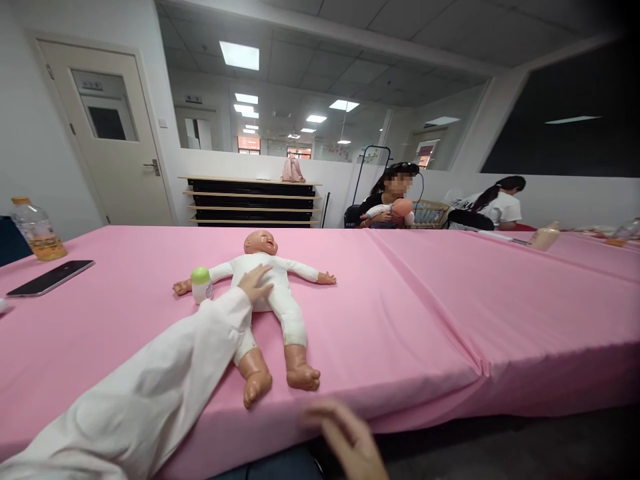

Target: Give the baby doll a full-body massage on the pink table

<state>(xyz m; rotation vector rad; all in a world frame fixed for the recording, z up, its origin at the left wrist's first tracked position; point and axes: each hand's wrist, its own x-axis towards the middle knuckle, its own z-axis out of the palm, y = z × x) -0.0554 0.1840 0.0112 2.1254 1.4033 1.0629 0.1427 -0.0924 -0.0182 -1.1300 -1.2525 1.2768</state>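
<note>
A baby doll (278,297) with a white cloth body lies on its back on the pink-covered table (380,320), arms spread and feet toward me. My left hand (256,285), coming out of a loose white sleeve, rests flat on the doll's belly with its fingers stretched out. Beside the doll's arm on the left stands a small white bottle (201,287) with a green cap. Low in front of the table's edge is my right hand (347,437), blurred by motion; its fingers look extended and apart, with nothing visible in them.
A phone (53,277) and a drink bottle (37,230) are at the table's left. A lotion bottle (544,237) stands far right. Behind the table, one person (385,200) holds another doll (400,210); a second person (503,203) sits farther right.
</note>
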